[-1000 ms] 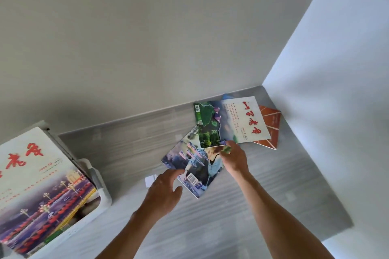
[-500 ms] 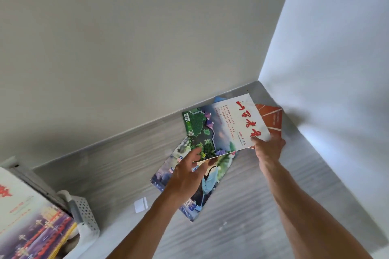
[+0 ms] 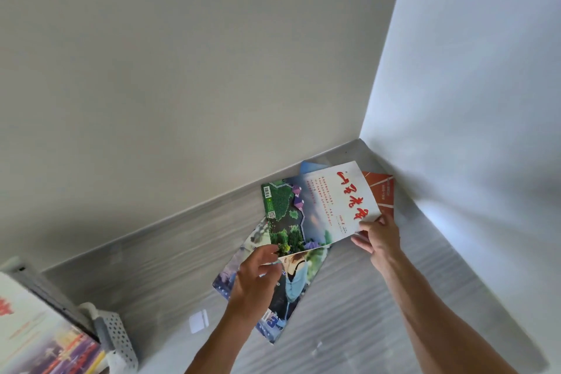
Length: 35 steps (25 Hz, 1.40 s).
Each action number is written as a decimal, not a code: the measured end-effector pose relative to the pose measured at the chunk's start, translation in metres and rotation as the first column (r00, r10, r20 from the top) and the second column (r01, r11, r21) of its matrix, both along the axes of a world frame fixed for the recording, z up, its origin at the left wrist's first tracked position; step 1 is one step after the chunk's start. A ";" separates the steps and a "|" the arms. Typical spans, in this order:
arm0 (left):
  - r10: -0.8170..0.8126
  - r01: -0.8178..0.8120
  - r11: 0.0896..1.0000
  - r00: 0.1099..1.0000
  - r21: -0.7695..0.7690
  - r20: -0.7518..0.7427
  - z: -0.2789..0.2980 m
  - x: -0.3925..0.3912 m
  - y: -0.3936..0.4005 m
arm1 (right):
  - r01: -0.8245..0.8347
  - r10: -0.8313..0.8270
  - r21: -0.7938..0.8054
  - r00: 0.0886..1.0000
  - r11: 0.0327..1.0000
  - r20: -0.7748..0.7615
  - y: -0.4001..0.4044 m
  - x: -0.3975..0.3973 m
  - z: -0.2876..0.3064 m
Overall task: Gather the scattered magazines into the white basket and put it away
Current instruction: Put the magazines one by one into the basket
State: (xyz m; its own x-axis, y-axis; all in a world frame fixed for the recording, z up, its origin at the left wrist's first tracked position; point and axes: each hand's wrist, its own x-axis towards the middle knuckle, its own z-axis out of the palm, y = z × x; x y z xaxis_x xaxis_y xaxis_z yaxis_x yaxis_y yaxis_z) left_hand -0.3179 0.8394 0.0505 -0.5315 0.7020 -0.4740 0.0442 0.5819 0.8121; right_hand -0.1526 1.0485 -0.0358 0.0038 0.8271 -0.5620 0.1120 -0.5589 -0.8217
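Observation:
A magazine with a white and green cover and red characters is held over the grey floor by both hands. My left hand pinches its near left corner. My right hand grips its near right corner. Under it lies a magazine showing a figure in blue, flat on the floor. An orange magazine sits behind by the wall corner, and a blue edge peeks out at the back. The white perforated basket stands at the lower left with magazines in it.
Grey wood-look floor meets two walls in a corner just behind the magazines. A small white square lies on the floor between the basket and the magazines.
My right hand moved from the magazine's near edge to its right corner, and my left hand came up to take its left corner. The view shifted right, pushing the basket toward the frame edge.

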 end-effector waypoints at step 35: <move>0.679 -0.595 0.733 0.667 0.331 -0.307 0.112 -0.267 -0.432 | -0.772 0.849 0.558 0.486 0.305 0.207 -0.395 -0.379 0.233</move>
State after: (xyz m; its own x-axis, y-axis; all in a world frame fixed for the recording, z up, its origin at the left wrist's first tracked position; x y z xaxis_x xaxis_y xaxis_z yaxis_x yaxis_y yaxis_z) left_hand -0.5848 0.4070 0.1625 -0.9848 0.1714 -0.0277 0.0486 0.4254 0.9037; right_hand -0.5316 0.6533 0.1976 -0.8671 0.4980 0.0108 0.1483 0.2788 -0.9488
